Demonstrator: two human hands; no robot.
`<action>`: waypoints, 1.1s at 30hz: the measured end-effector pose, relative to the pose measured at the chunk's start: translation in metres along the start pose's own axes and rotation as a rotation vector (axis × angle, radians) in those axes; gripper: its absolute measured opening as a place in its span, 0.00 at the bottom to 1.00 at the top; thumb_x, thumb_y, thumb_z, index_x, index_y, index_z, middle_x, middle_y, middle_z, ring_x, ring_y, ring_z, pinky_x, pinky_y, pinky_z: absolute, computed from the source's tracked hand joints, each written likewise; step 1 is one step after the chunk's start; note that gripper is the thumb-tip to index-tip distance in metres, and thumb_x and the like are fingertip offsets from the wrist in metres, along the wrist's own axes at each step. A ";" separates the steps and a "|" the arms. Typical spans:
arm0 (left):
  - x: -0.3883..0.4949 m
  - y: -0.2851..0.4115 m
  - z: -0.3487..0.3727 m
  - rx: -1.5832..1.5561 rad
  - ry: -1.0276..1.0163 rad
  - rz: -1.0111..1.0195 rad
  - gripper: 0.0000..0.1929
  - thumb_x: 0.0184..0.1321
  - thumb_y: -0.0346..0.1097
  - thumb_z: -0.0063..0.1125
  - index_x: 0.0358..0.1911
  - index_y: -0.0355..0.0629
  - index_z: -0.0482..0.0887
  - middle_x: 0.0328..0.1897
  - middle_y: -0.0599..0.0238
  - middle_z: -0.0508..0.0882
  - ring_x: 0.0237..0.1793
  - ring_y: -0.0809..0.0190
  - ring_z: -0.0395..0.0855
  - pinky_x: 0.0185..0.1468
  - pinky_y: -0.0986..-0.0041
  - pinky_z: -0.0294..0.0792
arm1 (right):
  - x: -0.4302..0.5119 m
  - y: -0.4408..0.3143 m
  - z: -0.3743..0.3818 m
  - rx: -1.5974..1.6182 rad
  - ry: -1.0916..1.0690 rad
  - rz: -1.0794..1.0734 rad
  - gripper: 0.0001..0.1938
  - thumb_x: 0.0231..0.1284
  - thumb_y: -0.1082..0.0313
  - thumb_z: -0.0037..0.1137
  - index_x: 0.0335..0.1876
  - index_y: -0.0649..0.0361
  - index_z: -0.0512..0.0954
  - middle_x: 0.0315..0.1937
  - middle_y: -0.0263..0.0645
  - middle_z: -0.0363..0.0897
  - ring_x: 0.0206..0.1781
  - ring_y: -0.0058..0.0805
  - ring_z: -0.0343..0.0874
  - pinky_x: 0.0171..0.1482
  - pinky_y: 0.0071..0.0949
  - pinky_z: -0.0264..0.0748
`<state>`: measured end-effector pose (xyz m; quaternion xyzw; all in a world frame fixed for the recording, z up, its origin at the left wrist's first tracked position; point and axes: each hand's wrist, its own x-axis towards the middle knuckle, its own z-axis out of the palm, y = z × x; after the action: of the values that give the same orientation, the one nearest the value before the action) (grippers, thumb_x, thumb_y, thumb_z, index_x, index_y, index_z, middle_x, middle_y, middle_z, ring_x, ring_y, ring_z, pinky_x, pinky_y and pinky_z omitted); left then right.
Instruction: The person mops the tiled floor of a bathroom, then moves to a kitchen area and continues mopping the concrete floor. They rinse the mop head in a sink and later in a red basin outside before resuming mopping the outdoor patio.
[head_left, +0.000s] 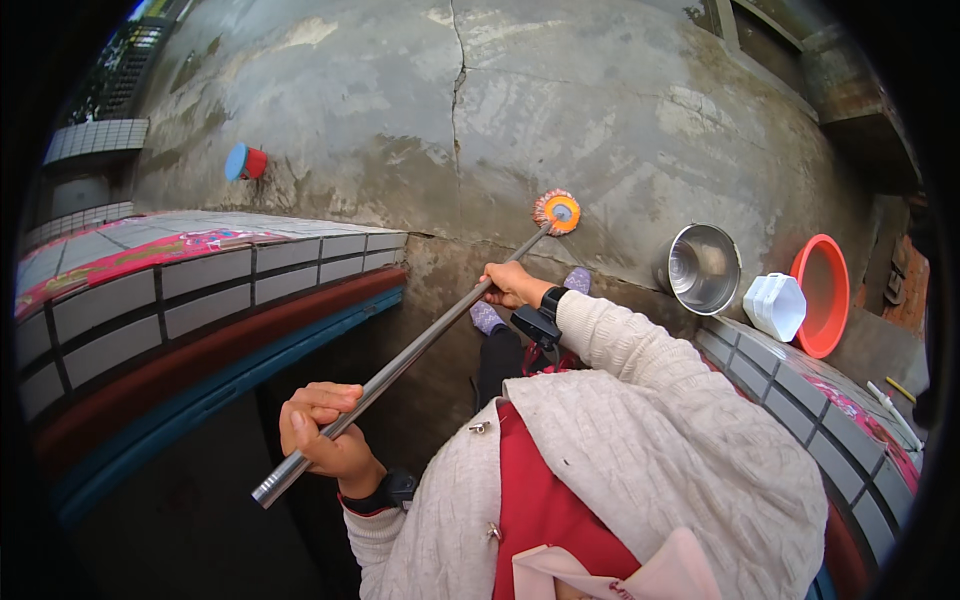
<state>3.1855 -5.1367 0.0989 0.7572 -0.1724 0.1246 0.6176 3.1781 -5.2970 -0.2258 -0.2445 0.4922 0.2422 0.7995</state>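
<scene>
A long metal mop handle (420, 356) runs diagonally across the view. My left hand (326, 431) grips it near its ridged upper end. Farther down the shaft, my right hand (512, 285) is closed around it, above my slippers. At the far end, an orange round mop head (557, 211) with a shaggy fringe rests on wet concrete just past the doorway. Both wrists wear dark bands with small devices.
A red bucket (256, 162) with a blue top stands far left. On the right are a metal basin (703, 268), a white plastic container (775, 307) and an orange-red basin (821, 296). Tiled walls (206, 306) flank the doorway. A crack (457, 90) crosses the concrete floor.
</scene>
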 end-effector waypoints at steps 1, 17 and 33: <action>-0.003 -0.003 0.005 0.002 -0.007 -0.016 0.15 0.61 0.35 0.31 0.16 0.41 0.62 0.14 0.55 0.74 0.13 0.60 0.72 0.22 0.74 0.71 | 0.000 -0.005 -0.010 -0.012 -0.010 0.003 0.07 0.57 0.70 0.44 0.27 0.62 0.71 0.21 0.40 0.75 0.20 0.32 0.75 0.19 0.26 0.74; -0.021 -0.017 -0.065 0.146 -0.013 -0.224 0.12 0.64 0.35 0.42 0.25 0.37 0.72 0.26 0.51 0.82 0.31 0.52 0.84 0.35 0.69 0.77 | 0.021 -0.043 0.038 0.177 -0.006 -0.014 0.13 0.58 0.75 0.38 0.49 0.63 0.63 0.33 0.41 0.71 0.31 0.38 0.79 0.36 0.46 0.81; 0.092 -0.034 0.003 0.220 -0.296 0.099 0.19 0.61 0.44 0.44 0.21 0.35 0.73 0.20 0.53 0.83 0.26 0.52 0.85 0.34 0.67 0.78 | 0.067 -0.098 0.138 -0.246 -0.114 0.028 0.08 0.61 0.66 0.46 0.28 0.60 0.71 0.24 0.37 0.77 0.25 0.31 0.79 0.20 0.28 0.74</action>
<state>3.2831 -5.1439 0.1046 0.8207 -0.2837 0.0598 0.4923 3.3581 -5.2751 -0.2174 -0.3198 0.4159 0.3253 0.7867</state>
